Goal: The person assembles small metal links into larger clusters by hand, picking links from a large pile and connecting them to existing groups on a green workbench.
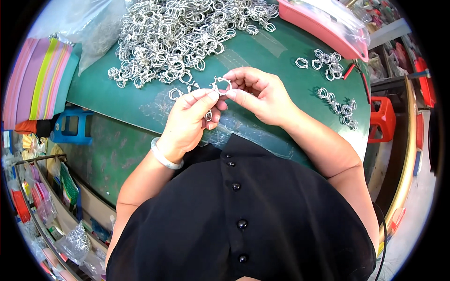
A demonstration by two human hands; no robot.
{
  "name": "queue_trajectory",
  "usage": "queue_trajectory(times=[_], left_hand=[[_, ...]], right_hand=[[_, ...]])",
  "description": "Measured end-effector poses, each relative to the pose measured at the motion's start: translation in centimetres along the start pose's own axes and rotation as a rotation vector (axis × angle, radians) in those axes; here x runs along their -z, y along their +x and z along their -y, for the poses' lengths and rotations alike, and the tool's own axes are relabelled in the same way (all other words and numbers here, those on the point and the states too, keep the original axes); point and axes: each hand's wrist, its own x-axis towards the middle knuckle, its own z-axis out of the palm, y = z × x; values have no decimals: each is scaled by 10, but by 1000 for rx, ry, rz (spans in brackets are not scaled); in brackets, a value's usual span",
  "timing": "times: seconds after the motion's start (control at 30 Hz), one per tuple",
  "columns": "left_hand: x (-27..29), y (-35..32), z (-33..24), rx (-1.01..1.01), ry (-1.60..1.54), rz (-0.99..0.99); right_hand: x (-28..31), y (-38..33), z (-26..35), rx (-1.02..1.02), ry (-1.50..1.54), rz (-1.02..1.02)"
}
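Between my two hands, over the near edge of the green table, is a small silver metal ring (228,86) with knobbly bits on its side. My left hand (185,117), a pale bangle on its wrist, pinches the ring's left side between thumb and fingers. Another silver piece (209,115) shows among the lower fingers of that hand. My right hand (265,96) grips the ring's right side with thumb and forefinger, the other fingers curled. Just beyond the left hand, a loose ring (176,94) lies on the table. A big heap of similar silver rings (171,40) spreads behind.
Small groups of rings (328,63) lie on the green table (293,86) at the right. A pink tray (323,28) stands at the back right, a plastic bag (101,40) at the back left. Stacked coloured sheets (42,79), a blue stool (72,126) and a red stool (382,119) flank the table.
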Motion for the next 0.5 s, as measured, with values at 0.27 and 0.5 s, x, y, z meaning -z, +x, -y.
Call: queue_trajectory(times=[0.27, 0.5], left_hand=[[-2, -1, -4, -50, 88, -76], [0, 1, -7, -37, 123, -135]], right_hand=[[2, -1, 0, -25, 161, 3], [4, -2, -3, 91, 23, 18]])
